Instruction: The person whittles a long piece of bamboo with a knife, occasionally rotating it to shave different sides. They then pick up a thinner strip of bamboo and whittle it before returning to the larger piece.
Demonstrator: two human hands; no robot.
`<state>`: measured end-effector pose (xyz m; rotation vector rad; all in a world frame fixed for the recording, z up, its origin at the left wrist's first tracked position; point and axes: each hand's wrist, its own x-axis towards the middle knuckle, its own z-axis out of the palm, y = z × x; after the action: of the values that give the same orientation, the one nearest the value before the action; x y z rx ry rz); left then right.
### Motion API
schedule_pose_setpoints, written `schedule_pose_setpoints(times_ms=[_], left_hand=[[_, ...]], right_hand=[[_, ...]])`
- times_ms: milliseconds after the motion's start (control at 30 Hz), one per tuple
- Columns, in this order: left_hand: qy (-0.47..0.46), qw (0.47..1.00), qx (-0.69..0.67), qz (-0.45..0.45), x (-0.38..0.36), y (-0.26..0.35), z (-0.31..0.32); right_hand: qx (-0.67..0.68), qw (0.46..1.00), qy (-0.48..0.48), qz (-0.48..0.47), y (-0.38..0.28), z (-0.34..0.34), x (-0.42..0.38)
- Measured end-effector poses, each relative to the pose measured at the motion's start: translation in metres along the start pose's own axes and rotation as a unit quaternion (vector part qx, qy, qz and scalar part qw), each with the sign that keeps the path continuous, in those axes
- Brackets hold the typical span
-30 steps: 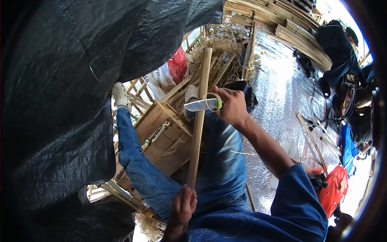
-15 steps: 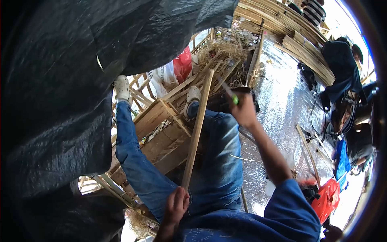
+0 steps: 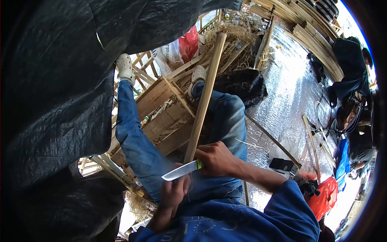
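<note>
My right hand (image 3: 219, 160) is closed around the green handle of a knife (image 3: 180, 171). Its blade points left and lies across the near end of a long bamboo strip (image 3: 207, 97). Below the blade, my left hand (image 3: 174, 192) is closed at that near end, its fingertips partly hidden behind the knife. The strip slopes up and away between my legs in blue jeans (image 3: 139, 143), its far end raised above the debris.
A wooden crate (image 3: 161, 97) stands between my feet. Black plastic sheeting (image 3: 60, 101) hangs at left. Silvery foil (image 3: 282, 80) covers the floor at right, with a phone (image 3: 282, 164) and loose sticks on it. Bamboo slats (image 3: 314, 44) are piled behind, near a seated person (image 3: 352, 66).
My right hand has brought the knife down and toward me, from beside the strip's upper half to its near end by my left hand. The view has shifted slightly.
</note>
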<state>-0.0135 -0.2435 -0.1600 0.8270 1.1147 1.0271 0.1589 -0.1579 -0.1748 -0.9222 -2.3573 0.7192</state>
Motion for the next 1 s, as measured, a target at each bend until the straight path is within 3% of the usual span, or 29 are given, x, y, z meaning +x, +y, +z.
schedule_pose_setpoints(times_ms=[33,167,267,367,433,633,700,767,900,967,1000], left_hand=[[-0.001,1.000,0.000,-0.003,-0.002,-0.001,0.003],[0.036,0.997,0.051,0.046,-0.013,-0.009,0.005],[0.069,0.982,0.159,0.071,-0.013,0.000,0.016],[0.056,0.976,0.208,0.017,-0.016,0.000,0.014],[0.062,0.977,0.202,0.030,-0.014,-0.001,0.016],[0.121,0.966,0.223,0.056,-0.010,0.005,0.015],[0.115,0.971,0.207,0.034,-0.020,-0.005,0.013],[0.108,0.976,0.188,0.013,-0.018,-0.009,0.011],[0.106,0.982,0.159,0.002,-0.008,-0.007,0.006],[0.093,0.982,0.163,0.006,-0.019,-0.012,0.002],[0.095,0.982,0.166,0.010,-0.022,-0.016,0.000]], right_hand=[[-0.004,0.997,-0.068,0.021,0.000,-0.002,-0.003],[-0.005,0.997,-0.070,0.042,-0.006,-0.006,-0.010],[-0.027,0.999,-0.011,0.042,0.001,-0.008,-0.013],[-0.128,0.978,0.005,0.168,0.018,-0.030,0.007],[-0.171,0.980,0.045,0.094,0.035,-0.039,0.013],[-0.228,0.970,0.059,0.061,0.064,-0.054,0.052],[-0.225,0.948,0.143,0.174,0.096,-0.085,0.073],[-0.284,0.930,0.110,0.205,0.113,-0.104,0.087],[-0.347,0.916,0.132,0.154,0.153,-0.107,0.111],[-0.259,0.854,0.199,0.406,0.194,-0.127,0.123],[-0.228,0.853,0.210,0.419,0.210,-0.153,0.124]])
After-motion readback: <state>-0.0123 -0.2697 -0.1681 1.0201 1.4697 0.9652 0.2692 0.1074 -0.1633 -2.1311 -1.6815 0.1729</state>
